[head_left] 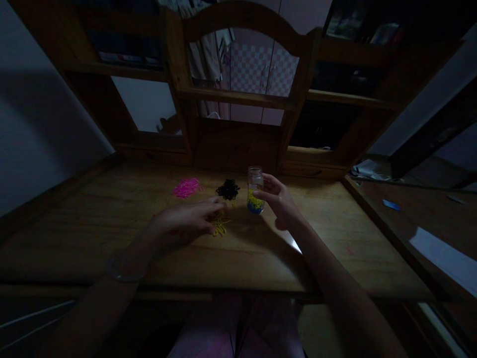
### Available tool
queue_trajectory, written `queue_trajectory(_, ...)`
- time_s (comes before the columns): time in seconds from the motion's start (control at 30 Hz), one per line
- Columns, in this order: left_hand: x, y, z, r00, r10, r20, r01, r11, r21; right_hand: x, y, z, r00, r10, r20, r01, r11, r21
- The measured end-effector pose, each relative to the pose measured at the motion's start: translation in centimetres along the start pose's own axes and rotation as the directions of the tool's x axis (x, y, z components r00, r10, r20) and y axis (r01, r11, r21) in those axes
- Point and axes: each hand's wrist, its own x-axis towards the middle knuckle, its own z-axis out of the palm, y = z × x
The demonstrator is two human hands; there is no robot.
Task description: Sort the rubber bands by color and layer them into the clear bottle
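A clear glass jar [255, 191] stands upright on the wooden desk, with no lid on its mouth. Inside it lie yellow pieces above a blue layer at the bottom. My right hand [280, 201] is wrapped around the jar from the right side. A small pile of yellow bands [219, 226], which look like little rubber bands, lies left of the jar. Over that pile reaches my left hand [197, 216], thumb and fingers apart and slightly blurred; it partly hides the yellow bands. Behind it are a black pile of bands [228, 189] and a pink pile [187, 188].
The desk top [122, 209] backs onto a wooden shelf unit [238, 97] with open compartments. At the right, a lower surface holds a white paper [445, 256] and a small blue item [391, 205]. A wall [40, 99] borders the left side.
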Motion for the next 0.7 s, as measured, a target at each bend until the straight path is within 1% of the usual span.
queue_trajectory(0.1,0.0,0.5,-0.2,0.999,-0.026,0.041,0.027,1.000,-0.014,-0.1,-0.1,0.0,1.000,-0.004,0.004,0.004,1.000,0.005)
queue_trajectory(0.2,0.2,0.5,-0.3,0.995,-0.056,0.083,0.058,0.998,-0.018,-0.3,-0.3,0.0,1.000,-0.004,0.007,0.004,1.000,0.014)
queue_trajectory(0.43,0.7,-0.6,0.3,0.994,-0.093,0.054,0.095,0.995,-0.031,-0.6,-0.9,0.3,0.999,-0.015,0.030,0.015,1.000,0.005)
queue_trajectory(0.53,1.0,-1.2,0.5,0.994,-0.085,0.067,0.085,0.996,-0.006,-0.8,-1.1,0.6,0.999,-0.011,0.039,0.012,1.000,-0.014)
queue_trajectory(0.7,1.3,-2.1,0.7,0.994,-0.057,0.088,0.057,0.998,0.006,-1.0,-1.1,0.9,0.996,-0.019,0.083,0.018,1.000,0.004)
